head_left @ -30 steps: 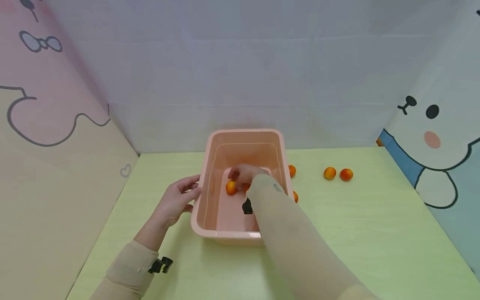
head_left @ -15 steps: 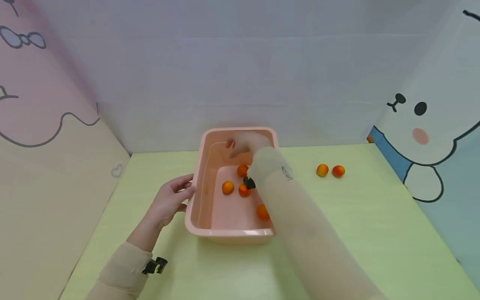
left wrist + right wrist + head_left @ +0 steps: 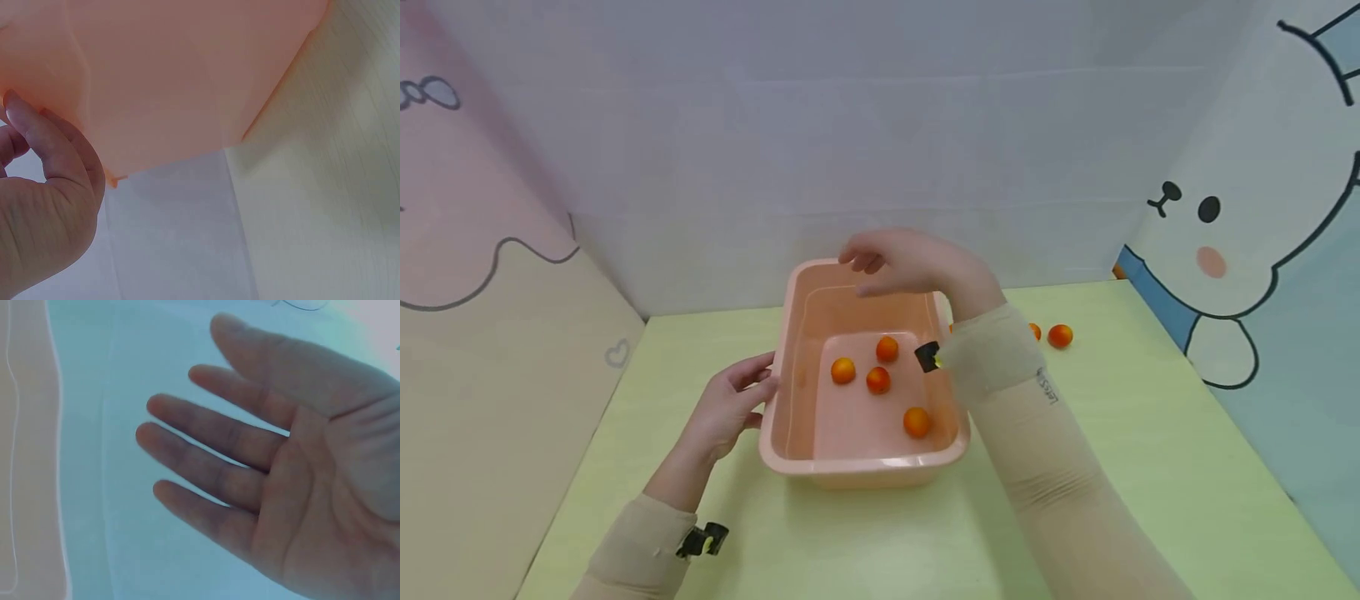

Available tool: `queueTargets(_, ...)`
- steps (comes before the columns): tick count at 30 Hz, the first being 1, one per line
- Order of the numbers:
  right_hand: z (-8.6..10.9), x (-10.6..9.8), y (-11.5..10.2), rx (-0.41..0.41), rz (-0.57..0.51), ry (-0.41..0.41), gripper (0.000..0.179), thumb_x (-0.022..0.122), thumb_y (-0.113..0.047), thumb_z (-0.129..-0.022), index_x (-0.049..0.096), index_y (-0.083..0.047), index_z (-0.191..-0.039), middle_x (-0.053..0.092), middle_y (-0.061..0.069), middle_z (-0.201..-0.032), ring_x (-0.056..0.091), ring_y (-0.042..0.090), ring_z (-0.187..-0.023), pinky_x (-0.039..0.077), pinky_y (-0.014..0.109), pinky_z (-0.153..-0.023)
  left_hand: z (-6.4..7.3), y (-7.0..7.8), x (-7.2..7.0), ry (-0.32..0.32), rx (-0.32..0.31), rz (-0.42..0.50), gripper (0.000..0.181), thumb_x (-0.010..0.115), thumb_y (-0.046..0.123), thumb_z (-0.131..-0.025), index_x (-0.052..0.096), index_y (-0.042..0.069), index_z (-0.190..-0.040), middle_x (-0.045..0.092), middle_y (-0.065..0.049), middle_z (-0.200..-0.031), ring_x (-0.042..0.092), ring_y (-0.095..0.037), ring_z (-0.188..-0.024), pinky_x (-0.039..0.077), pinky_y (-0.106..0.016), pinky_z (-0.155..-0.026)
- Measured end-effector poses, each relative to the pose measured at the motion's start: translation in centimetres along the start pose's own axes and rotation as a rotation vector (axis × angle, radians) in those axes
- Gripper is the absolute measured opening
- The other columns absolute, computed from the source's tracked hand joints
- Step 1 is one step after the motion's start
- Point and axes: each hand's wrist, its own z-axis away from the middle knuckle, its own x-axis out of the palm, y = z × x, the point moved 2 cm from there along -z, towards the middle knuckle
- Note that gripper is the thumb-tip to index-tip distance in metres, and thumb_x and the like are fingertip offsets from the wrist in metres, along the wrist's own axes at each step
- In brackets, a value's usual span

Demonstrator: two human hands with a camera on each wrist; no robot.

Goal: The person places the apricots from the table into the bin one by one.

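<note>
A pink plastic tub [image 3: 865,467] stands on the table with several small round orange-red fruits [image 3: 877,380] spread over its floor. My left hand [image 3: 727,407] holds the tub's left rim; the left wrist view shows curled fingers against the outer wall, with some fingertips hidden. Over the tub's back right edge hovers my right hand [image 3: 906,262], apart from the fruits. In the right wrist view its palm [image 3: 300,487] faces the camera, fingers spread and loosely extended, holding nothing.
To the tub's right, a fruit [image 3: 1060,336] lies on the pale green table [image 3: 1150,467]. Another fruit [image 3: 1034,332] beside it is partly covered by the right sleeve. A pale back wall [image 3: 737,167] and printed side panels [image 3: 1225,250] enclose the table.
The right hand has risen from among the fruits inside the tub to above its back right edge. More fruits in the tub are now uncovered. The left hand stays at the rim.
</note>
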Motion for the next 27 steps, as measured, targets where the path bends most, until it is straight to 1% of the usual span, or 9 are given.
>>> queueTargets(3, 1.6, 0.0, 0.5, -0.069, -0.039, 0.055, 0.045, 0.070, -0.022, -0.094, 0.056, -0.011, -0.135, 0.061, 0.005, -0.128, 0.056, 0.019, -0.119, 0.045, 0.038, -0.102, -0.1, 0.2, -0.2, -0.002, 0.001, -0.004, 0.053, 0.061, 0.007, -0.098, 0.042, -0.007, -0.145, 0.055, -0.006, -0.105, 0.065, -0.011, -0.081, 0.059, -0.031, -0.061)
queueTargets(6, 3.2, 0.2, 1.2, -0.113, -0.088, 0.109, 0.048, 0.071, -0.023, -0.093, 0.056, -0.010, -0.137, 0.061, 0.007, -0.130, 0.056, 0.020, -0.120, 0.044, 0.040, -0.103, -0.3, 0.4, -0.3, -0.002, -0.003, -0.011, 0.054, 0.061, 0.008, -0.098, 0.042, -0.007, -0.146, 0.056, -0.006, -0.106, 0.066, -0.011, -0.081, 0.059, -0.031, -0.061)
queueTargets(9, 4.6, 0.5, 2.1, -0.138, -0.136, 0.165, 0.050, 0.073, -0.023, -0.092, 0.056, -0.009, -0.137, 0.062, 0.007, -0.129, 0.056, 0.020, -0.119, 0.043, 0.042, -0.103, -0.4, 0.6, -0.4, 0.000, -0.005, -0.010, 0.053, 0.061, 0.008, -0.098, 0.042, -0.006, -0.146, 0.056, -0.005, -0.106, 0.066, -0.011, -0.081, 0.059, -0.031, -0.062)
queueTargets(12, 5.9, 0.8, 3.4, -0.150, -0.196, 0.223, 0.051, 0.074, -0.018, -0.091, 0.056, -0.007, -0.137, 0.062, 0.007, -0.128, 0.057, 0.021, -0.118, 0.042, 0.044, -0.104, -0.6, 0.7, -0.5, -0.004, -0.004, -0.002, 0.053, 0.060, 0.008, -0.098, 0.042, -0.007, -0.145, 0.055, -0.005, -0.105, 0.066, -0.012, -0.080, 0.059, -0.031, -0.062)
queueTargets(16, 7.7, 1.4, 5.4, -0.105, -0.274, 0.278, 0.053, 0.075, -0.017, -0.090, 0.055, -0.010, -0.139, 0.062, 0.005, -0.127, 0.056, 0.021, -0.119, 0.040, 0.043, -0.107, -0.8, 1.0, -0.4, -0.010, 0.001, -0.002, 0.052, 0.060, 0.007, -0.098, 0.042, -0.008, -0.145, 0.055, -0.005, -0.104, 0.065, -0.011, -0.079, 0.059, -0.031, -0.062)
queueTargets(20, 9.3, 2.5, 8.0, -0.051, -0.336, 0.327, 0.053, 0.073, -0.015, -0.091, 0.053, -0.010, -0.140, 0.061, 0.005, -0.129, 0.054, 0.022, -0.120, 0.039, 0.046, -0.108, -0.7, 1.1, -0.2, -0.009, 0.001, -0.006, 0.052, 0.060, 0.006, -0.098, 0.042, -0.008, -0.145, 0.055, -0.005, -0.104, 0.065, -0.011, -0.079, 0.059, -0.030, -0.062)
queueTargets(24, 10.3, 4.0, 10.3, -0.028, -0.402, 0.362, 0.052, 0.070, -0.008, -0.092, 0.051, -0.004, -0.140, 0.060, 0.012, -0.128, 0.054, 0.028, -0.120, 0.038, 0.049, -0.108, -0.6, 1.1, -0.2, -0.007, 0.002, -0.013, 0.053, 0.060, 0.006, -0.098, 0.042, -0.007, -0.145, 0.055, -0.005, -0.105, 0.066, -0.011, -0.079, 0.059, -0.031, -0.062)
queueTargets(27, 10.7, 5.6, 12.1, 0.011, -0.449, 0.362, 0.050, 0.069, -0.008, -0.093, 0.051, -0.004, -0.140, 0.060, 0.014, -0.128, 0.053, 0.030, -0.121, 0.038, 0.050, -0.109, -0.6, 1.2, -0.3, -0.008, 0.006, -0.018, 0.053, 0.060, 0.006, -0.098, 0.042, -0.007, -0.145, 0.056, -0.006, -0.105, 0.066, -0.011, -0.080, 0.059, -0.031, -0.062)
